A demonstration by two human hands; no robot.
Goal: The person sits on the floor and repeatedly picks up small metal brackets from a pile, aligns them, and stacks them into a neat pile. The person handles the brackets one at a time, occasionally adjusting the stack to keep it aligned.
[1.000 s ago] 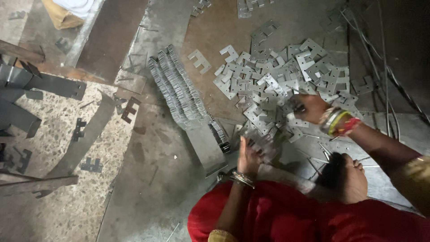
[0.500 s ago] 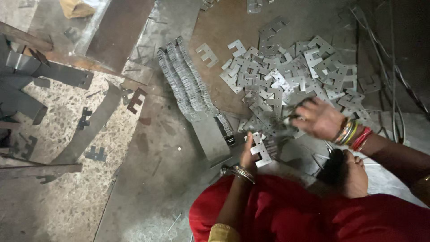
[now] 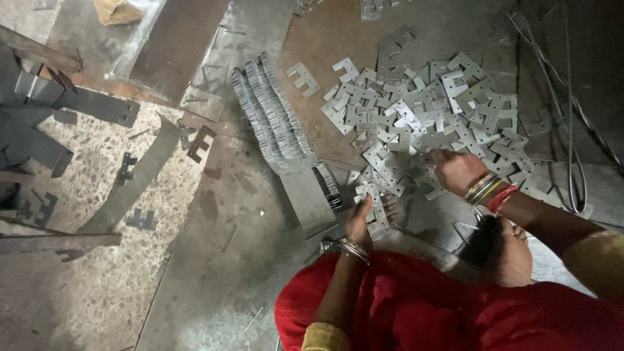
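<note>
Head view: the left hand [image 3: 359,220] grips a small bundle of flat metal stampings [image 3: 376,207], fingers closed around it, at the near edge of the loose pile of stampings [image 3: 422,117] on the floor. The right hand [image 3: 457,170] rests on the pile, fingers curled down onto the pieces; whether it pinches one cannot be determined. A stacked row of stampings [image 3: 273,114] lies just left of the pile.

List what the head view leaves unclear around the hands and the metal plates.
- Right hand: fingertips blurred against the loose pile of plates; whether they grip a plate cannot be told.
- Left hand: holds a small stack of plates, whose count is too small to tell.
- Row of stacked plates: near end merges into shadow.
- Wires: cut off by the right edge.
</note>
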